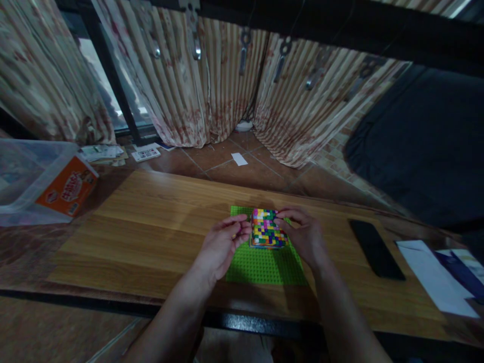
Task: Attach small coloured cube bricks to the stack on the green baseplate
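A block of small multicoloured toy building bricks (266, 229) stands on a green studded baseplate (260, 269), towards its back edge. To the left of the block, my left hand (223, 247) is palm up with fingers curled, holding small toy bricks; a pink and a yellowish bit show at the fingertips. My right hand (304, 234) reaches over the block's right side. Its thumb and index finger come together at the top back right corner, and whatever lies between them is too small to make out.
The baseplate lies on a wooden table (151, 232). A black phone (376, 248) and white paper (434, 272) are to the right. A clear plastic bin (34, 176) with an orange label stands at the left. Beyond the table are a tiled floor and striped curtains (212, 91).
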Available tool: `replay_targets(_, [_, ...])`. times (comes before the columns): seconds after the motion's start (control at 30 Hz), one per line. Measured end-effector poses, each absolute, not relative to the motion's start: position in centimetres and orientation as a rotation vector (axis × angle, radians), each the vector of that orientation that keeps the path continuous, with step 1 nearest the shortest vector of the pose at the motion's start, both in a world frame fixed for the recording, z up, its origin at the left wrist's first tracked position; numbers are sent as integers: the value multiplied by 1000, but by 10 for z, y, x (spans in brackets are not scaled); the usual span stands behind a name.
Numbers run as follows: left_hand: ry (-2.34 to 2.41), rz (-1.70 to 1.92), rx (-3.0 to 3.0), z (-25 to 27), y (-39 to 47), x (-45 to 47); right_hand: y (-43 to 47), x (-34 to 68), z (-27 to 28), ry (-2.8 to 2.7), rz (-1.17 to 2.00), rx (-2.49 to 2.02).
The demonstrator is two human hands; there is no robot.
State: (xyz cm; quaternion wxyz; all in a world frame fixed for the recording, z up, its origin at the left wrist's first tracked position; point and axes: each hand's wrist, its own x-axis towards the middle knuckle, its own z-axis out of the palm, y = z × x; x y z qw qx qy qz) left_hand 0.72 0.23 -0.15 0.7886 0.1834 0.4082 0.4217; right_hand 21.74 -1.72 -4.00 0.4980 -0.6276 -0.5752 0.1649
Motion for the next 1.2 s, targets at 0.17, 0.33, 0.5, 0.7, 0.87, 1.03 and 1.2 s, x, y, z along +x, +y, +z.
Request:
replay_targets(0.17, [870,923,384,-1,2,7,-15,215,-42,-1256,522,-1525])
replay_targets(0.33, [868,929,391,-3,2,6,-17,213,-39,-1143,633,-1545])
replay_targets(0.5, [829,915,430,-5,2,5,-18,211,-32,-1041,686,-1536])
replay_targets(0.7, [815,924,455,-7,3,5,-16,202,-30,-998,706,-1538])
replay_targets(0.87, [820,918,454,-7,2,4,-14,196,-35,-966,712,-1559])
replay_targets(1.03, [828,913,445,-6,1,4,-12,195,-38,-884,741,-1538])
replay_targets(1.2, [800,904,460,-6,0,5,-10,194,-37,-892,718,-1523])
